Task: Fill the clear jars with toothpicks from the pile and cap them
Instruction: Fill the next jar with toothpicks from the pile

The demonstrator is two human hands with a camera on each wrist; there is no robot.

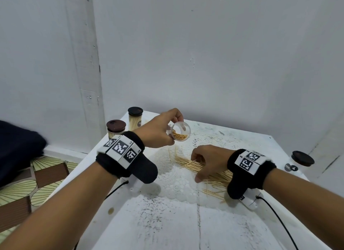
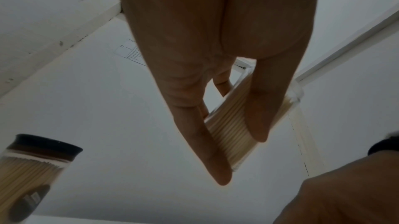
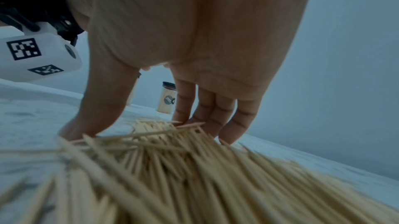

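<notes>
Two capped jars (image 1: 124, 128) packed with toothpicks stand at the table's (image 1: 167, 221) far left corner, so that part looks done. The left hand (image 1: 158, 131) grasps a clear jar (image 1: 180, 131), tipped toward the person and only partly filled, above the lace mat. The right hand (image 1: 208, 161) spreads its fingers over the toothpick pile (image 1: 210, 173), gathering but not yet clamped on a bunch. A dark cap (image 1: 303, 158) waits at the table's right edge.

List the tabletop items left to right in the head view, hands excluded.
Nearer capped jar → farther capped jar → open jar held tilted in the left hand → toothpick pile under the right hand → loose dark lid.
</notes>
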